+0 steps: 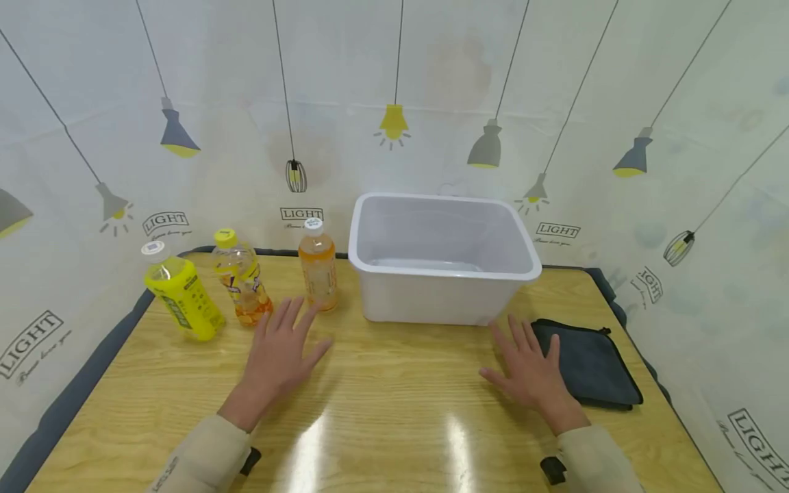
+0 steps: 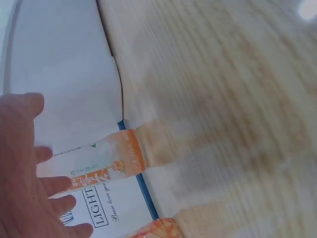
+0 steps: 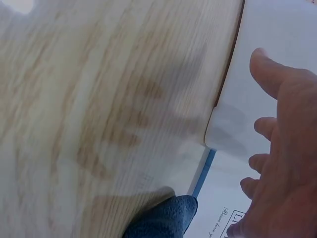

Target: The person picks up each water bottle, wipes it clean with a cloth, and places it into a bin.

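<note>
My left hand (image 1: 280,359) hovers over the table with fingers spread, holding nothing. Just beyond its fingertips stand a clear bottle of orange drink with a white cap (image 1: 319,267) and a yellow-capped bottle (image 1: 242,281) with a little orange liquid. Farther left is a bright yellow bottle (image 1: 185,294) with a white cap. My right hand (image 1: 530,373), likewise spread and holding nothing, is in front of the white plastic bin (image 1: 431,298). Beside it lies a dark zippered pouch (image 1: 588,366), partly covered by the hand in the head view. The left wrist view shows the orange-drink bottle (image 2: 104,158) past the fingers.
The wooden table (image 1: 394,390) has a dark cloth edge (image 1: 92,376) along its left side. A pale backdrop (image 1: 345,82) printed with hanging lamps surrounds it on the back and sides. The open-topped bin stands at the table's back middle.
</note>
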`<state>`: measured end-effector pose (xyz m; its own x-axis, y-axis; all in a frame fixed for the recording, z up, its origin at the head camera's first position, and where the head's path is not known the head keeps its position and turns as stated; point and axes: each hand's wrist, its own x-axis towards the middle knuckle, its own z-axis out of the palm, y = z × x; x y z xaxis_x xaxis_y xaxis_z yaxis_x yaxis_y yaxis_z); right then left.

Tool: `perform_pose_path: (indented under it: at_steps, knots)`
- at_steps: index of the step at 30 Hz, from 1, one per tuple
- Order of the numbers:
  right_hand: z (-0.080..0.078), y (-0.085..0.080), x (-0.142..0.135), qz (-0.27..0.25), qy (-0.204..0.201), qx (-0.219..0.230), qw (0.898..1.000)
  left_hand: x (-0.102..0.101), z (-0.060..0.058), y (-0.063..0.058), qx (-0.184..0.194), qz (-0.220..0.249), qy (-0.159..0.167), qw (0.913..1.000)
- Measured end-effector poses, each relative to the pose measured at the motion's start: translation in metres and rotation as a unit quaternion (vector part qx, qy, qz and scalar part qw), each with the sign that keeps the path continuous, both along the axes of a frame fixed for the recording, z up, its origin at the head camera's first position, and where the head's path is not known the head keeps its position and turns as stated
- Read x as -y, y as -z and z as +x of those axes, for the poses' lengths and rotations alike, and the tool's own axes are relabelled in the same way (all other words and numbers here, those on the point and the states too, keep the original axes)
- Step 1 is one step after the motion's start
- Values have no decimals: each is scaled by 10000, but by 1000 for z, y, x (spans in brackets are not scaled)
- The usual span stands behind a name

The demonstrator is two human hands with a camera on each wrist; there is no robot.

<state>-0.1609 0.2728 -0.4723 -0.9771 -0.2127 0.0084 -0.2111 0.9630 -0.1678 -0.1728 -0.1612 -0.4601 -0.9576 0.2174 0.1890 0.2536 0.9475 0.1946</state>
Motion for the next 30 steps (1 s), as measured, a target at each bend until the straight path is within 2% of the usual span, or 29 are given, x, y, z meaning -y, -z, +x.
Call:
perform_pose_path:
  at_steps: [6, 12, 17, 22, 26, 30]
  knots:
    - [3, -5, -6, 114, 70, -60, 9999, -4, -4, -7, -489, 486, 82, 9976]
    - [8, -6, -14, 164, 152, -88, 9997, -10, -11, -14, -907, 1031, 41, 9905]
    - [11, -7, -20, 149, 218, -19, 9996, -14, -21, -27, -1322, 1441, -53, 9807]
    - [15, -8, -24, 119, 232, -74, 9996, -16, -33, -41, -1540, 2006, -234, 9672]
    - [17, -9, -27, 148, 251, -77, 9995, -15, -43, -52, -1448, 2282, -393, 9620]
    - [19, -7, -28, 140, 276, -67, 9995, -16, -57, -59, -976, 2694, -668, 9557]
